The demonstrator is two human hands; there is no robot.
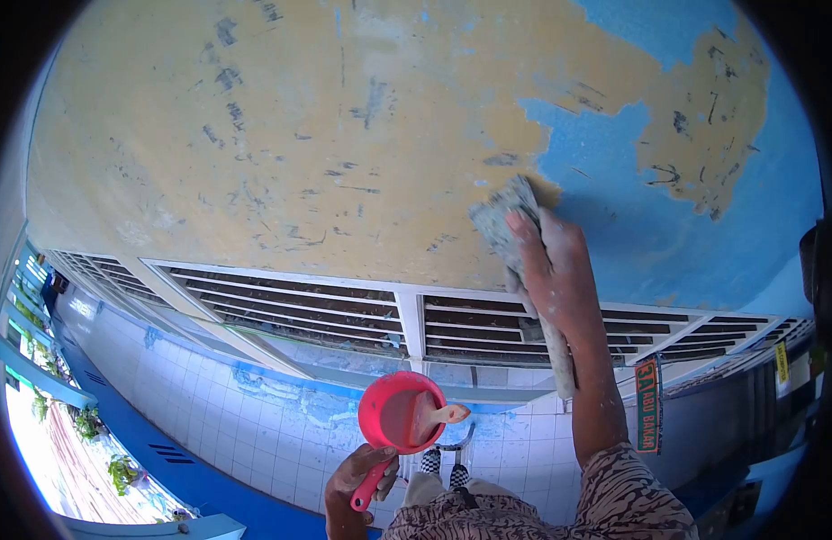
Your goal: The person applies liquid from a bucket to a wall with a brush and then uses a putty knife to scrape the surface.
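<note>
My right hand (560,265) is closed around a scraper (504,220) with a wide, grey-smeared head and a pale handle running down along my forearm. The head lies against the wall (398,153), near the edge between the tan patch and the blue paint; the hand hides part of the tool. Lower down, my left hand (362,477) grips the handle of a red dipper (371,400). A paintbrush (438,416) with a light handle leans inside that dipper.
Below the wall runs a white-framed louvred vent (411,324). Far beneath are a tiled floor (281,450) and my feet in checkered footwear (431,461), apparently on a metal-framed support. A green-and-red sign (647,405) hangs at right; a blue ledge (155,441) and plants are left.
</note>
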